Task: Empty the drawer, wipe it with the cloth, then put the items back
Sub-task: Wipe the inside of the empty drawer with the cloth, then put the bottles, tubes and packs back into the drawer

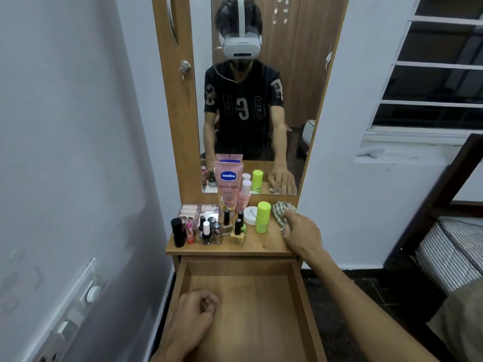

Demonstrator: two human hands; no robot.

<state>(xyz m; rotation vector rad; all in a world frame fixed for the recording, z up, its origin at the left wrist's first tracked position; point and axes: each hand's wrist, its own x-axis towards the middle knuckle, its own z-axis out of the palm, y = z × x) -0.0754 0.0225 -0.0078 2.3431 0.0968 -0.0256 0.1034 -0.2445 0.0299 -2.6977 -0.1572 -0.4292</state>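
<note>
Curled fingers of the left hand [194,310] held nothing, hovering over the near left of the open drawer [300,296], whose wooden bottom lay bare. Farther right, the right hand [300,231] gripped the checked cloth [281,209] on the dresser top [261,245], just right of a green bottle [262,216] and nail-polish bottles [236,232].

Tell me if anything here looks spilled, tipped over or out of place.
Nothing stands out. The bottles stand upright on the shelf, the drawer is open and bare, and the right hand rests on the cloth.
</note>
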